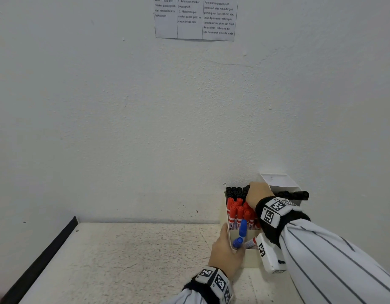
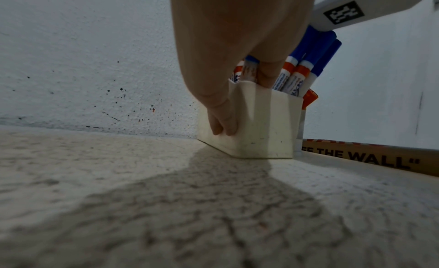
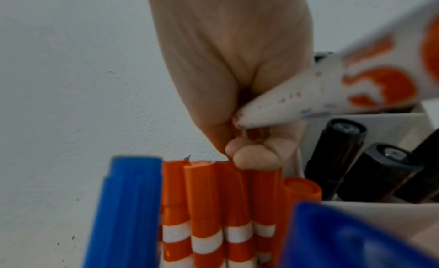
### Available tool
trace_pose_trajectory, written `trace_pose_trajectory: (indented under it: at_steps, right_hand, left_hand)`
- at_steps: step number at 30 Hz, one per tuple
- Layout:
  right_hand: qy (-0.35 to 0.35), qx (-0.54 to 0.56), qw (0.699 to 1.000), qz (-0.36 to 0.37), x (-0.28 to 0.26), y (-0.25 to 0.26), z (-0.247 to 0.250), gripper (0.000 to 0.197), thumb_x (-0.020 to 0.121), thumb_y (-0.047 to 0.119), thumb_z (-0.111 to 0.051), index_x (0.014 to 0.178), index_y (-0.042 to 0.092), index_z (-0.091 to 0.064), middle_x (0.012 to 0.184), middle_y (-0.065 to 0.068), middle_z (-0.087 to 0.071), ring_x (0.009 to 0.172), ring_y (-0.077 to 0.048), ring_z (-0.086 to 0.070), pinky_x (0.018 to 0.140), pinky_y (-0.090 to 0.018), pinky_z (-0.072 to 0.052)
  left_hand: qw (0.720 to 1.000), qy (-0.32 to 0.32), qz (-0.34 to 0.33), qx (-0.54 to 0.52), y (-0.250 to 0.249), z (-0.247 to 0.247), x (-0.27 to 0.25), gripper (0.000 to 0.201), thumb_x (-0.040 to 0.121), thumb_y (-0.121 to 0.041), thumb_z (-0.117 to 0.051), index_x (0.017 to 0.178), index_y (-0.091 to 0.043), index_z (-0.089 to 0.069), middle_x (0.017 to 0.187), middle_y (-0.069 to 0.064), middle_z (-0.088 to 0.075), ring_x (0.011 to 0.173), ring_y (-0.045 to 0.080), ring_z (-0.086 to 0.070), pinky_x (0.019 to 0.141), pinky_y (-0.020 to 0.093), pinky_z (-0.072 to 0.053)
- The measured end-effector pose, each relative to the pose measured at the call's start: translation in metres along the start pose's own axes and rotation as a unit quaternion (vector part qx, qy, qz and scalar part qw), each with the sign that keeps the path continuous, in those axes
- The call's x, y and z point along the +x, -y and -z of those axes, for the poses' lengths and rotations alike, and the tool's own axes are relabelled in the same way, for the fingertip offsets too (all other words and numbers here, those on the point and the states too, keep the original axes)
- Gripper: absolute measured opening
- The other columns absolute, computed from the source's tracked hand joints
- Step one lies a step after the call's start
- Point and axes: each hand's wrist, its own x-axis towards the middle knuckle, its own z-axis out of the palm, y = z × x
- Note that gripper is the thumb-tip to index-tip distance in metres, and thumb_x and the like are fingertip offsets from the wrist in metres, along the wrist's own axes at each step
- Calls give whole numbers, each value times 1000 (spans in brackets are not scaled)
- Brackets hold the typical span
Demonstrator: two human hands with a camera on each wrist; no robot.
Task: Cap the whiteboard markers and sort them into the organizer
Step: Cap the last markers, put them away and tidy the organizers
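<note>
1. Left hand [image 1: 225, 251] grips the near wall of the cream plastic organizer [image 2: 261, 125], steadying it on the speckled table [image 1: 134, 255].
2. Right hand [image 1: 258, 195] is curled around a red-printed white marker [image 3: 332, 90] over the red-capped markers [image 1: 239, 210].
3. Looks like sorting's nearly done; next it needs lowering into the red section.

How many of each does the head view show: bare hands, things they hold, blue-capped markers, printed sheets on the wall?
Bare hands: 2 (left hand, right hand)
Held things: 2 (white plastic organizer in left, white-barrelled red whiteboard marker in right)
Blue-capped whiteboard markers: 2
Printed white paper sheet on wall: 1
Total: 7
</note>
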Motion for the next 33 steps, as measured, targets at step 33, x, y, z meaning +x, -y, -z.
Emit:
trace_pose_trajectory:
  at_steps: [33]
  right_hand:
    - [11, 23, 998, -50, 21, 3, -1, 30, 96, 10, -40, 120, -1, -54, 132, -17, -49, 121, -28, -51, 93, -29, -43]
  left_hand:
    - [999, 24, 29, -11, -5, 5, 1, 73, 88, -38, -56, 146, -20, -17, 130, -1, -55, 116, 15, -54, 96, 22, -44]
